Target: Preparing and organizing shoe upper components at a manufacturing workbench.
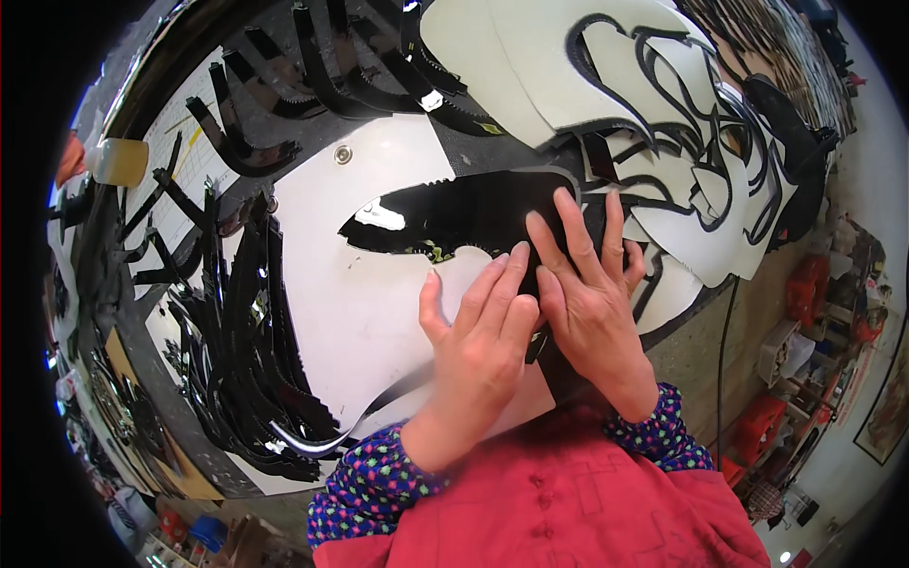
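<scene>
- Both hands lie flat with fingers spread, gripping nothing: the left hand [478, 346] and right hand [587, 284] press the right end of a glossy black cut-out shape [454, 216].
- That shape sits on a white sheet [331, 312] on the tabletop [464, 142].
- It looks partly smoothed down; its left end seems not yet pressed.
- Many black curved strips [241, 350] lie loose at the left.

A small yellow, diamond-shaped label [490, 128] is being shown stuck on a black strip [454, 112] near the top of the view. At the far right edge, a framed sign or poster [881, 409] in reddish and pale tones is being displayed, too blurred for more to be told. Red packs [757, 426] are being kept just left of it, and a blue box [204, 532] is being glimpsed at the lower left.
</scene>
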A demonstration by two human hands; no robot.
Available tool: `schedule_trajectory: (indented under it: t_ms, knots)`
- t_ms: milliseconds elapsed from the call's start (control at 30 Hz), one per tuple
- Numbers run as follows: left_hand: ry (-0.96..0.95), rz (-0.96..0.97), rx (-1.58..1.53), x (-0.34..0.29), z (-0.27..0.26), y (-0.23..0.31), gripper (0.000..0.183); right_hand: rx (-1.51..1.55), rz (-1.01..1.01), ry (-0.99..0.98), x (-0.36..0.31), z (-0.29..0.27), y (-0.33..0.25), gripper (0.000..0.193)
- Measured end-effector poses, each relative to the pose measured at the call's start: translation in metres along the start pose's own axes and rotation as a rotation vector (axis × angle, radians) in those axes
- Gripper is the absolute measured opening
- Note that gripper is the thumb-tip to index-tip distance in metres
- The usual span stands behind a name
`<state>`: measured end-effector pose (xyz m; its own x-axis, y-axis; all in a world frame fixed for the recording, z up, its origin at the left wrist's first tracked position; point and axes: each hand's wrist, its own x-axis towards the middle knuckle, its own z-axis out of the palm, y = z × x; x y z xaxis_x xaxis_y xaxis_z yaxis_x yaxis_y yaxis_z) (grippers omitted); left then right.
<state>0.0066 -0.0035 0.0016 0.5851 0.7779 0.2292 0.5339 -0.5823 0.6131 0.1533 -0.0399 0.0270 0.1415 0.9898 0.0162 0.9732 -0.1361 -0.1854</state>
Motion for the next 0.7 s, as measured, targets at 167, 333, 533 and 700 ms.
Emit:
schedule_trajectory:
  t_ms: [167,333,533,700]
  knots:
    - [0.006,-0.005,-0.009,0.000,-0.002,0.000,0.026,-0.001,-0.027,0.007,-0.012,-0.007,-0.001,0.049]
    - [0.002,0.004,0.008,0.001,-0.002,-0.001,0.026,-0.080,-0.026,0.060,0.010,0.009,-0.001,0.049]
    - [0.009,0.003,-0.008,0.000,-0.002,-0.001,0.027,0.121,-0.100,0.106,-0.013,-0.018,0.004,0.036]
    - [0.011,-0.004,0.007,-0.001,-0.001,-0.002,0.025,0.139,-0.115,0.120,0.005,-0.003,0.006,0.043]
